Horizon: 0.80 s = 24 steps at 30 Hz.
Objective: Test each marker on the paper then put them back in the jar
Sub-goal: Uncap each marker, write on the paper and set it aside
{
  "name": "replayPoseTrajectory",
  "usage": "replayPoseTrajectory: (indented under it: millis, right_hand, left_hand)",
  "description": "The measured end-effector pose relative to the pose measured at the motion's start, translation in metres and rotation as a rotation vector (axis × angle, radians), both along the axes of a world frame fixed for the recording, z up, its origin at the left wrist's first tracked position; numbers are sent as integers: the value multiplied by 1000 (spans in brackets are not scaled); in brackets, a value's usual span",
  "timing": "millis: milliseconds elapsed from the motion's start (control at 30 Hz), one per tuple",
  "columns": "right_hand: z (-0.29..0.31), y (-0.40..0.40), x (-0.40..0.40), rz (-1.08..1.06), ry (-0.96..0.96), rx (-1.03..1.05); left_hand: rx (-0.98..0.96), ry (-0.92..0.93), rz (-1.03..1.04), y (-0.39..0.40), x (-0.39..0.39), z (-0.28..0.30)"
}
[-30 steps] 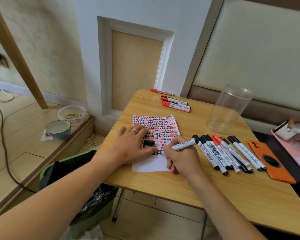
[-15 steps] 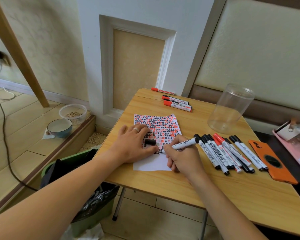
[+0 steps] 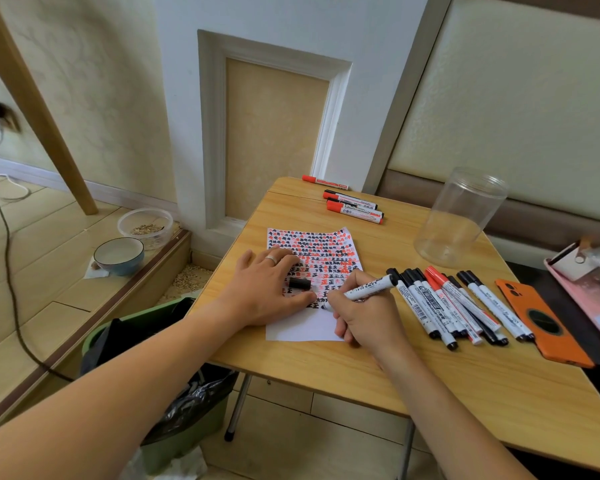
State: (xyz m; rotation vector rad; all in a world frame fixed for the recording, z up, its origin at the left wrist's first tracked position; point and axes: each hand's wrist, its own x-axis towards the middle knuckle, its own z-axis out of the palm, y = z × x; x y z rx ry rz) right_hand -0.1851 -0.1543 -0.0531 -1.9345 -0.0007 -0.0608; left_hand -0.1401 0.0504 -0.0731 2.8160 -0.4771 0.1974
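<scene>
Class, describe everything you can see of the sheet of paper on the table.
The paper is a white sheet lying flat near the wooden table's near-left edge. Rows of small red and black marks fill most of it; its near strip is bare. The left hand presses on it, a loose black cap by the fingers, and the right hand's marker tip touches it.

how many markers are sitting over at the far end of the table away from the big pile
3. A red marker lies at the far edge; a black-capped marker and a red-capped marker lie side by side just nearer, beyond the paper. None seem hidden.
</scene>
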Motion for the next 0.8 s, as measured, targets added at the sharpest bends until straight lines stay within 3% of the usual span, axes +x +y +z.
replayPoseTrajectory:
  millis: [800]
  right_hand:
    - [1,0,-2,25,-16,9]
  left_hand:
    - [-1,11,11,-1,-1,0]
